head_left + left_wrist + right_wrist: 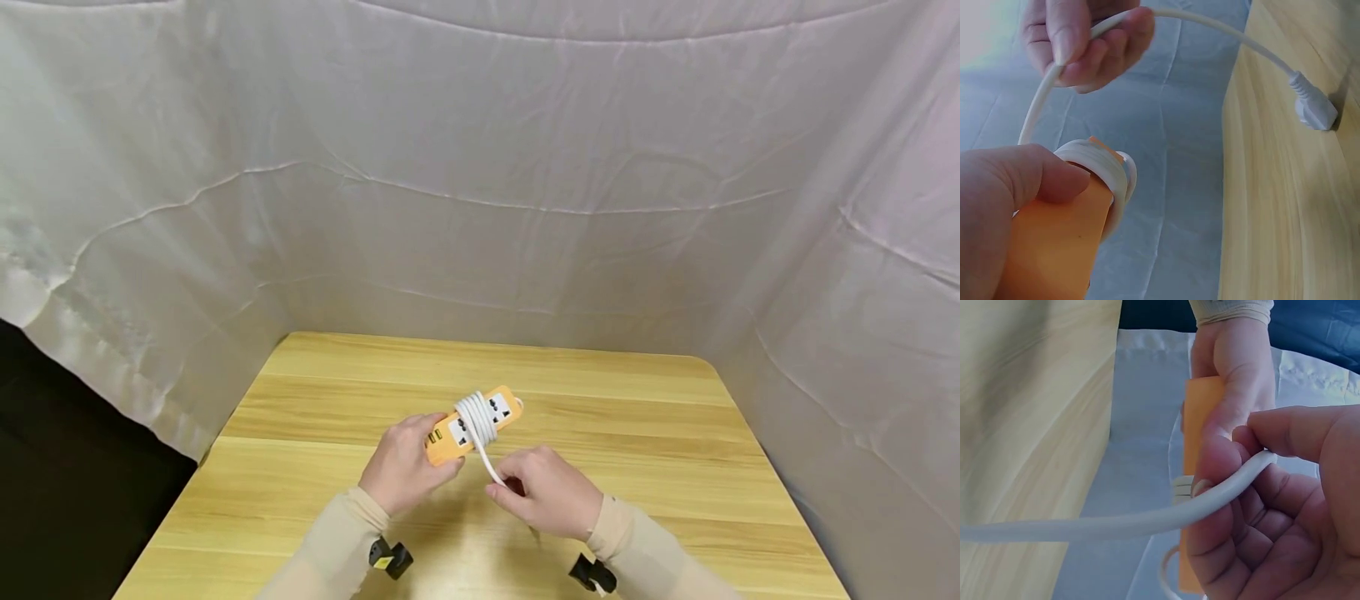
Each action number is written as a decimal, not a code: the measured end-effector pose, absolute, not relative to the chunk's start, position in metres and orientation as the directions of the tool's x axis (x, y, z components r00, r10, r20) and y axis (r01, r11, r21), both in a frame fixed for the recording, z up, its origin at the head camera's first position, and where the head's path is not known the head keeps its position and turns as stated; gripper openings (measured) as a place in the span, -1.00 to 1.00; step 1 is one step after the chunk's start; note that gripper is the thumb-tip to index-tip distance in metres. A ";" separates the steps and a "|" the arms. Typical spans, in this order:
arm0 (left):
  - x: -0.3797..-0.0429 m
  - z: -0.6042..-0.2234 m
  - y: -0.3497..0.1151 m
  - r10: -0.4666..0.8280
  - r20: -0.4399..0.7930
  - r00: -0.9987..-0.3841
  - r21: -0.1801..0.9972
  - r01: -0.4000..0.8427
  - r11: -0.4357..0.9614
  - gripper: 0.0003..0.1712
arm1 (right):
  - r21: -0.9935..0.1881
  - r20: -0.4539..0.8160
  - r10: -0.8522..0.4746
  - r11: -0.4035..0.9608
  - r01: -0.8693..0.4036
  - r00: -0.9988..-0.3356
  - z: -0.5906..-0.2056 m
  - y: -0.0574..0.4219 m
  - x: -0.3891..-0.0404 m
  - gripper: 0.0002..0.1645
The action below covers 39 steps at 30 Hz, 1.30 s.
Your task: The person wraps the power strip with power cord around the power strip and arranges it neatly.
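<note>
My left hand (406,465) grips the near end of an orange power strip (447,443), its thumb lying along the orange back in the left wrist view. Several turns of white cord (477,418) wrap around the strip's middle, with white socket faces showing on both sides of them. From the wraps the cord runs to my right hand (546,490), which holds it between thumb and curled fingers. Past that hand, the free cord arcs down to a white plug (1315,107) at the wooden tabletop. The strip is held tilted above the table.
A light wood table (600,400) lies beneath both hands. Grey-white curtains (525,250) hang behind it and at both sides. Dark fabric (75,467) shows at the lower left. Small black devices (391,557) are worn at the wrists.
</note>
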<state>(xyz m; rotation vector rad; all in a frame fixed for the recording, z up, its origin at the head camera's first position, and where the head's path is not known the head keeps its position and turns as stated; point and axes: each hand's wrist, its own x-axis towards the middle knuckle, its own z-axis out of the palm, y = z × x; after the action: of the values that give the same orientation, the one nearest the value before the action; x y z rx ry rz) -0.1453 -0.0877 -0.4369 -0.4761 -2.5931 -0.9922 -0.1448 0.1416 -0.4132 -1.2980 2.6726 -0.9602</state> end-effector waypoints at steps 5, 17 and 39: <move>-0.144 -0.432 -0.087 0.183 0.395 -0.900 0.602 0.404 0.689 -0.34 | -0.545 0.216 -0.720 0.472 -0.693 -0.660 -0.415 0.143 -0.143 -0.63; -0.139 -0.423 -0.089 0.188 0.401 -0.896 0.653 0.424 0.627 -0.37 | -0.578 0.132 -0.778 0.442 -0.686 -0.614 -0.422 0.146 -0.145 -0.65; -0.137 -0.414 -0.089 0.166 0.477 -0.863 0.637 0.470 0.611 -0.37 | -0.602 -0.005 -0.838 0.437 -0.668 -0.545 -0.440 0.149 -0.144 -0.62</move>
<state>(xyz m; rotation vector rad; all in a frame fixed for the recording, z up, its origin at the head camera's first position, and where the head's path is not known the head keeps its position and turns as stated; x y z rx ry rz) -0.1373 -0.0895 -0.4141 -0.5101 -2.4675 -1.1311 -0.1444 0.1494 -0.4404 -1.2947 2.3908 -0.7976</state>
